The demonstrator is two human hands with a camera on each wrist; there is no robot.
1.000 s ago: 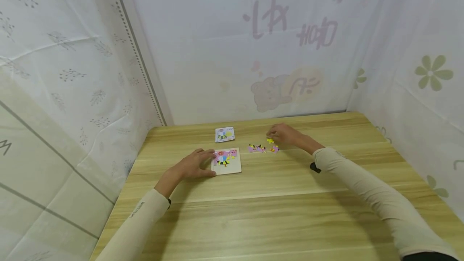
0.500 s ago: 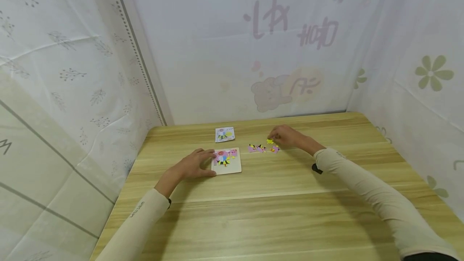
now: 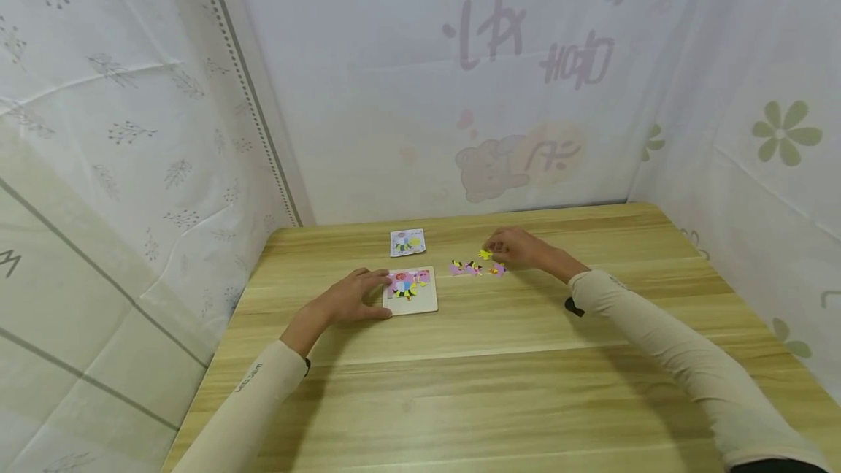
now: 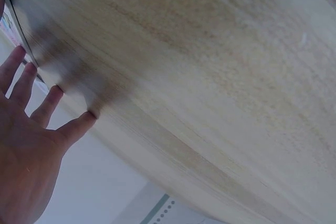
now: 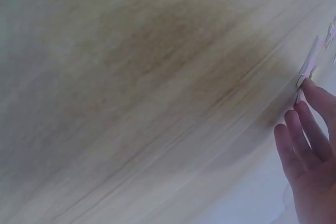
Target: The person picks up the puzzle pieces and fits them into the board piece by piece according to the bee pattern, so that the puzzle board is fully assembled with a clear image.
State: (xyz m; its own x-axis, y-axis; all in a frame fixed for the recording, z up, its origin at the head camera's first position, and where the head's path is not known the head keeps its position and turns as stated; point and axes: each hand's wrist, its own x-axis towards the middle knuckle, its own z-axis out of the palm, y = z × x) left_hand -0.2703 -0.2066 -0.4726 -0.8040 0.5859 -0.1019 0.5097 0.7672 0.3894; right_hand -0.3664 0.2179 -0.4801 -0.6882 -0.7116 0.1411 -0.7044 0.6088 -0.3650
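My left hand (image 3: pixel 350 297) rests at the left side of a square wooden puzzle board (image 3: pixel 417 304), its fingers spread and the tips on the board's edge. In the left wrist view the fingers of the left hand (image 4: pixel 29 135) look fairly straight. Joined puzzle pieces with a bee picture (image 3: pixel 407 287) fill the upper left part of the board. To the right, my right hand (image 3: pixel 517 247) pinches a yellow puzzle piece (image 3: pixel 485 255) between thumb and fingertip, low over the table. In the right wrist view this right hand (image 5: pixel 310 140) shows at the right edge.
Loose pink, yellow and black puzzle pieces (image 3: pixel 466 268) lie right of the board, with another pink piece (image 3: pixel 498 269) below the right hand. A picture card (image 3: pixel 407 242) of the bee lies behind the board. A patterned curtain (image 3: pixel 420 93) stands behind the wooden table (image 3: pixel 420 400).
The yellow puzzle piece, pinched in my right hand, has shifted slightly left. My left hand and the board have stayed in place.
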